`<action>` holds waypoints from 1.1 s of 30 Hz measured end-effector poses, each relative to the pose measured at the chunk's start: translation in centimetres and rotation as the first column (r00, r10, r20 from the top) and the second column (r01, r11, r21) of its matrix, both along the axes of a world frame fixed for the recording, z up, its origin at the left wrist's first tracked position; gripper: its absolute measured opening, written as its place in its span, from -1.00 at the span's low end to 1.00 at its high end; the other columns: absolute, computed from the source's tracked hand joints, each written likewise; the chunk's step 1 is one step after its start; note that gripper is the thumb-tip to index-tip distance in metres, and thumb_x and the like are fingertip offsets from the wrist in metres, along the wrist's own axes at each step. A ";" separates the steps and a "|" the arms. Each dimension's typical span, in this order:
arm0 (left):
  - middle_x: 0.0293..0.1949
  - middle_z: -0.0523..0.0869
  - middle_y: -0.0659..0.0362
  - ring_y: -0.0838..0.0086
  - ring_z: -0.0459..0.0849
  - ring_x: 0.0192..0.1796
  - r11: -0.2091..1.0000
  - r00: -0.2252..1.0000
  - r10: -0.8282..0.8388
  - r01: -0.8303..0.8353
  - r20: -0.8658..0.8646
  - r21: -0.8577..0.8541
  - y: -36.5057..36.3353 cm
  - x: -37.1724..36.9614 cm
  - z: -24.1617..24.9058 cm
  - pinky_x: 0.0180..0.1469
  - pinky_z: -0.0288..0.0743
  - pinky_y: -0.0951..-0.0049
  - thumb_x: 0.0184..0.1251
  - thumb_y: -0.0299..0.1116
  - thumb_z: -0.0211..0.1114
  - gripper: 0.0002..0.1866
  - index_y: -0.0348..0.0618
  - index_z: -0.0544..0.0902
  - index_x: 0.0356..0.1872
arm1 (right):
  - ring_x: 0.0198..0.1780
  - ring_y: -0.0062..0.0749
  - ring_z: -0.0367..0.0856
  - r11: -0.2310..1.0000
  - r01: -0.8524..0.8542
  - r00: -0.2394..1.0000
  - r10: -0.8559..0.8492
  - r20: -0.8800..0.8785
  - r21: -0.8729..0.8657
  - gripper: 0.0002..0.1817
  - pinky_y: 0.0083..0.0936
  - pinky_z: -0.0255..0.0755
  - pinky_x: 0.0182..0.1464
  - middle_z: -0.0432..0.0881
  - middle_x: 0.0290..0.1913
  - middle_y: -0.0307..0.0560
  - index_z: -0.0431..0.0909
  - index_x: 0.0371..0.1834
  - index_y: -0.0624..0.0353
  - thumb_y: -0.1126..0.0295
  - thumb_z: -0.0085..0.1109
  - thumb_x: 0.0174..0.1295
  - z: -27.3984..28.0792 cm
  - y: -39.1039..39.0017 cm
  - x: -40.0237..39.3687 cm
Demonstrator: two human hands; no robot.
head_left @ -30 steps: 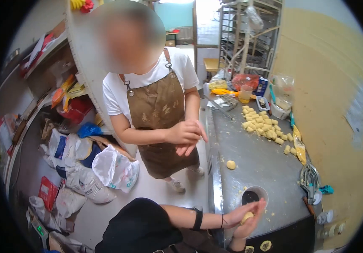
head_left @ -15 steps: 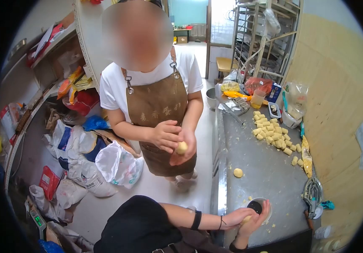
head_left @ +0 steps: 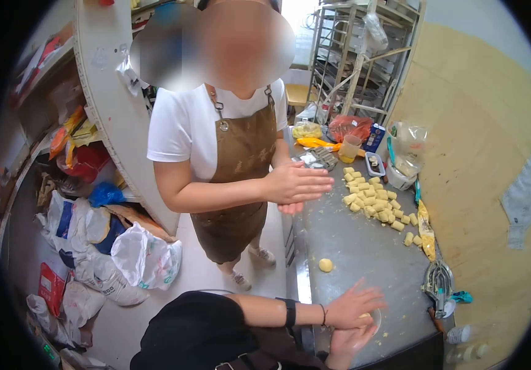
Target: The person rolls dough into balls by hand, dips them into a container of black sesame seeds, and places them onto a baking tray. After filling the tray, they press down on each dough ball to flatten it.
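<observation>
My left hand (head_left: 353, 306) is over my right hand, its fingers stretched out and spread. My right hand (head_left: 353, 338) lies below with the palm up. Between the palms a bit of a pale yellow dough ball (head_left: 365, 316) shows, mostly hidden by my left hand. Behind the hands is a white bowl (head_left: 377, 318), largely covered by them; its contents are hidden. A round dough ball (head_left: 325, 265) sits on the metal table (head_left: 364, 253) near its left edge.
Many cut dough pieces (head_left: 370, 197) lie farther up the table. Along the wall are metal tongs (head_left: 439, 287) and a yellow piping bag (head_left: 426, 231). Facing me, a co-worker in a brown apron (head_left: 241, 166) has flat palms together. Sacks (head_left: 105, 271) stand on the left floor.
My left hand's fingers have spread and lifted over the right hand, hiding the dough ball and bowl more. The co-worker has come closer to the table and pressed both palms together. The view has shifted.
</observation>
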State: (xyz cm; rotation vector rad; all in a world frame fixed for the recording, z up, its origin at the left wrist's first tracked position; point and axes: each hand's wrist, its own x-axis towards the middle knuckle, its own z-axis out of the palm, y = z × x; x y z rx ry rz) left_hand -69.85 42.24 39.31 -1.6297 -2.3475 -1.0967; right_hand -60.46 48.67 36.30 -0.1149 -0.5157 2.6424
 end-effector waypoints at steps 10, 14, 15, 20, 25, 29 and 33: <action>0.50 -0.09 -0.01 0.23 -0.15 0.54 0.848 0.691 -0.522 0.355 0.501 0.394 -2.1 0.5 -1.7 0.51 -0.27 0.23 0.46 0.08 -0.15 -0.23 -0.22 -0.09 0.48 | 0.52 -0.14 -0.09 0.771 0.421 0.892 -0.449 -0.062 0.478 -0.26 -0.19 -0.22 0.50 -0.05 0.51 0.06 -0.12 0.50 0.16 -0.11 -0.45 0.41 -0.8 3.5 -3.7; 0.52 -0.12 0.05 0.27 -0.16 0.54 0.774 0.317 -0.614 0.065 0.722 0.630 -1.6 -3.4 0.5 0.50 -0.27 0.30 0.49 -0.13 -0.10 -0.32 -0.29 -0.06 0.46 | 0.53 -0.15 -0.14 0.715 0.223 0.949 -0.313 0.019 0.663 -0.26 -0.19 -0.28 0.50 -0.07 0.53 0.05 -0.14 0.52 0.13 -0.10 -0.41 0.41 -2.4 -1.2 -5.9; 0.52 -0.11 0.05 0.27 -0.16 0.54 0.786 0.344 -0.589 0.030 0.732 0.618 -2.3 -5.7 0.8 0.50 -0.26 0.30 0.49 -0.13 -0.12 -0.33 -0.28 -0.05 0.46 | 0.54 -0.15 -0.15 0.589 0.249 0.941 -0.336 -0.047 0.769 -0.24 -0.20 -0.30 0.51 -0.09 0.53 0.05 -0.16 0.52 0.15 -0.12 -0.41 0.40 -1.7 -2.8 -6.2; 0.51 -0.09 0.02 0.26 -0.18 0.55 0.879 0.791 -0.382 0.151 0.479 0.451 -3.0 -7.1 -1.0 0.49 -0.27 0.27 0.48 0.11 -0.24 -0.24 -0.21 -0.13 0.48 | 0.55 -0.16 -0.20 0.299 0.454 0.849 -0.432 -0.305 0.840 -0.19 -0.25 -0.39 0.51 -0.14 0.54 0.07 -0.20 0.50 0.28 -0.12 -0.40 0.39 4.1 -3.6 -8.0; 0.51 -0.11 0.02 0.26 -0.17 0.55 0.756 0.557 -0.603 0.170 0.572 0.632 -3.1 -3.1 -0.3 0.50 -0.29 0.30 0.50 0.08 -0.22 -0.24 -0.23 -0.15 0.48 | 0.55 -0.08 -0.23 0.363 0.394 0.831 -0.534 -0.158 0.844 -0.18 -0.20 -0.37 0.51 -0.15 0.53 0.16 -0.18 0.48 0.37 -0.12 -0.45 0.40 6.1 -1.5 -9.3; 0.51 -0.09 0.05 0.27 -0.14 0.54 0.660 0.444 -0.669 -0.012 0.596 0.751 -3.1 -6.6 1.9 0.51 -0.29 0.30 0.55 -0.10 -0.22 -0.34 -0.24 -0.17 0.48 | 0.55 -0.09 -0.20 0.118 0.240 0.919 -0.347 -0.187 0.963 -0.20 -0.21 -0.35 0.51 -0.11 0.52 0.14 -0.15 0.47 0.38 -0.10 -0.46 0.41 2.7 -4.3 -7.0; 0.51 -0.06 0.05 0.28 -0.15 0.54 0.797 0.623 -0.523 0.118 0.581 0.592 -3.3 -6.3 -0.1 0.51 -0.30 0.31 0.51 0.05 -0.21 -0.27 -0.23 -0.11 0.48 | 0.54 -0.12 -0.16 0.169 0.453 0.860 -0.342 -0.379 0.876 -0.28 -0.23 -0.34 0.51 -0.05 0.51 0.13 -0.10 0.47 0.35 -0.01 -0.46 0.43 4.4 -4.1 -6.9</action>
